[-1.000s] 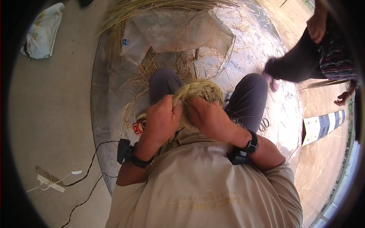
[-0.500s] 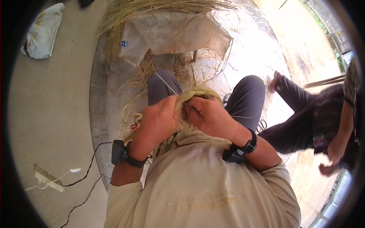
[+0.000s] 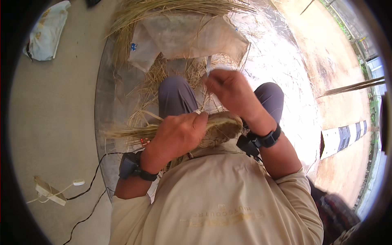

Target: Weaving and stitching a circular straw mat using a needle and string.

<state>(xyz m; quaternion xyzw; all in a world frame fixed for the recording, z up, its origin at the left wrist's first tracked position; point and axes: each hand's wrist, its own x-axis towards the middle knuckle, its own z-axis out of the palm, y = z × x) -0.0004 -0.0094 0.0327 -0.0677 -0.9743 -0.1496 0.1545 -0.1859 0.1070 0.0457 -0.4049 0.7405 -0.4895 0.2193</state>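
Note:
My left hand [image 3: 181, 132] is closed round a bundle of dry grass stems [image 3: 132, 132] above my lap. Loose stem ends stick out to its left. On its right the bundle joins a curved, coiled grass piece [image 3: 223, 127] with a dark inner side. My right hand [image 3: 232, 87] is raised beyond the coil, between my knees, with its fingers pinched together and slightly blurred. A thin pale strip [image 3: 208, 65] shows at its fingertips, and a strand seems to run down toward my left thumb.
Ahead stands a low support draped with a pale sheet [image 3: 188, 34], long grass stems [image 3: 175, 8] piled on it. Straw litters the floor. At left lie a white bag [image 3: 49, 30], a power strip [image 3: 50, 191] and black cables [image 3: 98, 167]. Another person's dark clothing [image 3: 337, 214] shows lower right.
My right hand has moved up and away from the coil with the strip. The coil sits lower, its loose stems now pointing left. The other person has moved from the right toward the lower right.

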